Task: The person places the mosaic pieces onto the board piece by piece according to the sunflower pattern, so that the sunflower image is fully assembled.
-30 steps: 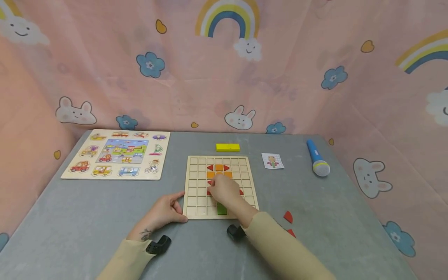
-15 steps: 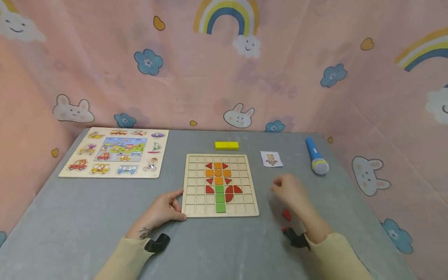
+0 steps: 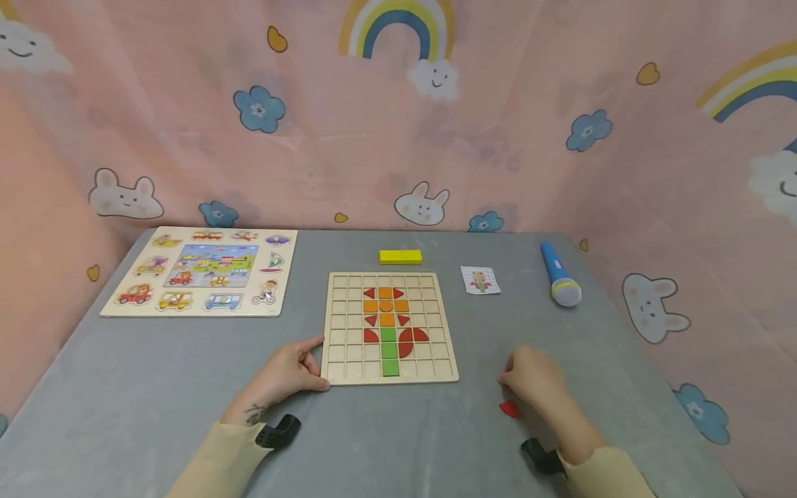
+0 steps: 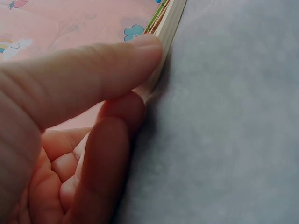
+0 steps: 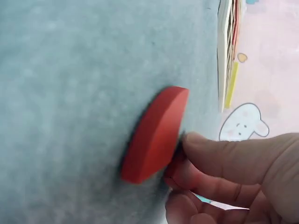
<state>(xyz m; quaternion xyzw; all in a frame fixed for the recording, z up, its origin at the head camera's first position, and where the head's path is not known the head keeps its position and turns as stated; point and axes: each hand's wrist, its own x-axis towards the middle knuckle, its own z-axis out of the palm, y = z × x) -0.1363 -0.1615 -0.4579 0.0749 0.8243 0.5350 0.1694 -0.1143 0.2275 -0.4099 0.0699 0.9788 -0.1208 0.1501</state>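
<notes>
My left hand point(image 3: 289, 377) rests at the near-left corner of a wooden grid board point(image 3: 351, 373), thumb and index finger spread against its edge. In the left wrist view those fingertips press the board's side point(image 4: 168, 32). On the board, orange, red and green pieces point(image 3: 389, 351) form a flower with a stem. My right hand point(image 3: 534, 377) is low over the table, right of the board. Its thumb and index finger pinch a red piece point(image 5: 174, 169), mostly hidden by the fingers. Beside them a loose red quarter-circle piece point(image 5: 156, 135) lies on the table.
A small picture card point(image 3: 480, 280) lies beyond the right hand, with a blue toy microphone point(image 3: 560, 275) at the far right. Behind the board is a yellow block point(image 3: 400, 257). A vehicle puzzle board point(image 3: 270, 277) lies at back left, before a pink curtain point(image 3: 349, 152).
My right hand has left the grid board and moved right and toward me, to the loose red pieces, taking hold of one. The left hand stays at the board's edge.
</notes>
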